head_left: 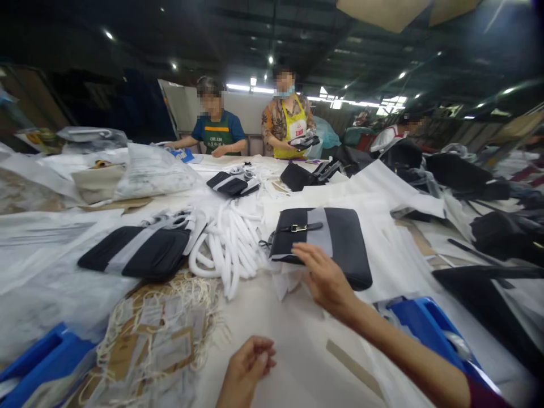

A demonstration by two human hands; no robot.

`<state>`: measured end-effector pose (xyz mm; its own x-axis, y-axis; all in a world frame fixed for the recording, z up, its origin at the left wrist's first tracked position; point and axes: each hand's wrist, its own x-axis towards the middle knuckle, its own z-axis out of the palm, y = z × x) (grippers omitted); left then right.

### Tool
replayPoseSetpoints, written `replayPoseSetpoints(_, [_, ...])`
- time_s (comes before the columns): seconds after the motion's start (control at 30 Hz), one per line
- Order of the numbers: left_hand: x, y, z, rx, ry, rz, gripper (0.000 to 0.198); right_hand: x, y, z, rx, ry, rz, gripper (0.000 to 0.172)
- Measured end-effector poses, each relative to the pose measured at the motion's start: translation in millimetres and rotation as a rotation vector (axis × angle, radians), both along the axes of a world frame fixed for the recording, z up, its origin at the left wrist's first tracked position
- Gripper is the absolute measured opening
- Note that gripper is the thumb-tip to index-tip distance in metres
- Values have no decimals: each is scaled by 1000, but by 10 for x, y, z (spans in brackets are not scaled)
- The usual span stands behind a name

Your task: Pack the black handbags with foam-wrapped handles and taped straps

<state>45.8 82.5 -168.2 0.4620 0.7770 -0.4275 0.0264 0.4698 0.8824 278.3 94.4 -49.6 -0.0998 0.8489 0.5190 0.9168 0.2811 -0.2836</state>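
Note:
A black bag (346,241) with a buckled strap and a pale grey band round it lies flat on the white-covered table. My right hand (325,277) is at its near left edge, fingers stretched out and nothing gripped; whether the fingertips touch the bag I cannot tell. White tissue paper (287,281) pokes out beneath that edge. Lower down, my left hand (250,362) hovers over the bare tabletop with its fingers loosely curled in towards the thumb. Nothing shows in it. To its left is a heap of brown tags with cream strings (155,334).
A second banded black bag (140,249) lies on the left beside a pile of white padded tubes (229,243). Blue bins (433,334) flank me on both sides. Across the table stand two co-workers (219,133), one holding a black item. More black bags (501,300) crowd the right.

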Motion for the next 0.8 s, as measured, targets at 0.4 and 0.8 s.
replayPoseSetpoints(0.4, [129,-182,-356,674,30,-149,15,0,266,-435,-44,-835,-406,52])
replayPoseSetpoints(0.8, [100,-158,-386,834,107,-210,16,88,500,-323,34,-925,-456,29])
